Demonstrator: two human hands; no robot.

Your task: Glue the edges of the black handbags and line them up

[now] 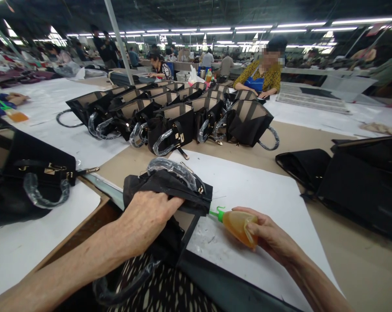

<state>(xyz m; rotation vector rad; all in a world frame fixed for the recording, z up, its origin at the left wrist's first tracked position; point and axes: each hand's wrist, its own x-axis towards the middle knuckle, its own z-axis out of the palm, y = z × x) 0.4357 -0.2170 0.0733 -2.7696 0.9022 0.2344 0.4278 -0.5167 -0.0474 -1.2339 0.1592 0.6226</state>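
Observation:
My left hand presses down on a black handbag lying at the near edge of the table, its plastic-wrapped handle on top. My right hand holds a small squeeze bottle of amber glue with a green nozzle. The nozzle tip touches the bag's right edge. The bag rests partly on a white paper sheet.
Rows of finished black-and-tan handbags stand across the table's middle. More black bags lie at the left and at the right. A co-worker in a yellow top sits at the far side. Another glue bottle lies far left.

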